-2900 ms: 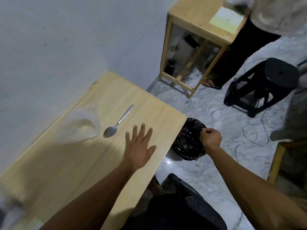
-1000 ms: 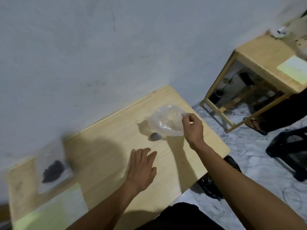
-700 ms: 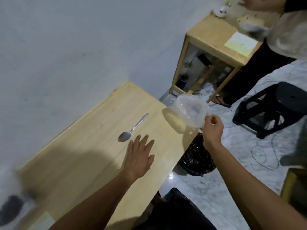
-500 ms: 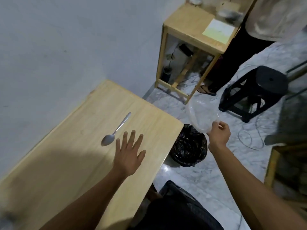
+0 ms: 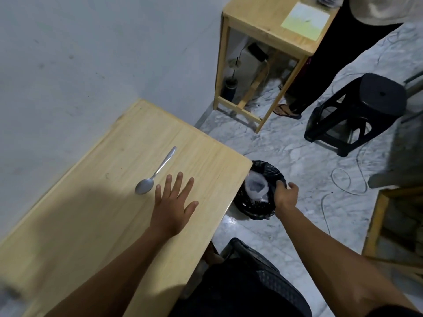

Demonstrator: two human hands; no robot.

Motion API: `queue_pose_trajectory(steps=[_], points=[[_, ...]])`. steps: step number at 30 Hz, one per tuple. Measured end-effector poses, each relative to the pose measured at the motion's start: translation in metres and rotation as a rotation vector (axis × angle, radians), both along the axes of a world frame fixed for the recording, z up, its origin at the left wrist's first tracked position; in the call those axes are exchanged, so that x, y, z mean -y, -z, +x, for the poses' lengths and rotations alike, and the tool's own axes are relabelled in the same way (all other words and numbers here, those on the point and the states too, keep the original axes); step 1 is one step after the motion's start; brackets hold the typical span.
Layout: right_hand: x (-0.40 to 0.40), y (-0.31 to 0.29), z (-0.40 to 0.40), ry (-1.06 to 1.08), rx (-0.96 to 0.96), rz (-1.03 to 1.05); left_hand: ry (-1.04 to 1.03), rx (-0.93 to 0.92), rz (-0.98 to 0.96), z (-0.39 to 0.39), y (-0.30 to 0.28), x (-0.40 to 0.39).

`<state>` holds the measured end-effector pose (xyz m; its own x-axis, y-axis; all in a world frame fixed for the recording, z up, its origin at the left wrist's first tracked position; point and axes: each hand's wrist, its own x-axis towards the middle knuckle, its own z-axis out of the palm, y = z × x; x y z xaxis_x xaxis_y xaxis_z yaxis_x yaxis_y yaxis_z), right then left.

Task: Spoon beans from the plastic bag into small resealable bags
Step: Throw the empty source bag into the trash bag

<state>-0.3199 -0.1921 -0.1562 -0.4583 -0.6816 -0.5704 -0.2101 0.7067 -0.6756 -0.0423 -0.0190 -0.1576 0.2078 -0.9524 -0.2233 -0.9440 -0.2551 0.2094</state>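
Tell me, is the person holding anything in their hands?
The left hand lies flat and empty beside the spoon. The right hand is at the bin; whether its fingers grip the clear bag cannot be told.

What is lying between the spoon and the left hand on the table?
Nothing. In the head view only a narrow strip of bare table separates the spoon bowl from the left hand fingertips; they are apart.

I count two hands of mine: my left hand [image 5: 172,203] and my right hand [image 5: 285,196]. There is one metal spoon [image 5: 153,174] and one clear plastic bag [image 5: 256,186]. I see one bin lined with a black bag [image 5: 258,205]. Two wooden tabletops show, mine [image 5: 96,216] and a second one [image 5: 263,21] farther off. That one carries one sheet of paper [image 5: 304,20]. One black plastic stool [image 5: 361,110] is on the floor, and one other person [image 5: 338,44] is here.
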Motion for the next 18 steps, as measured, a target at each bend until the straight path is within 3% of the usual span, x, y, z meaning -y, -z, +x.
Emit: queue_pose_trajectory(steps=[9,18], points=[[0.010,-0.054,0.105,-0.777,-0.195,-0.554,0.034,-0.056,-0.031,0.007,-0.006,-0.017],[-0.018,-0.059,0.210,-1.719,-0.341,-0.763,-0.039,-0.029,-0.016,0.035,-0.023,-0.083]])
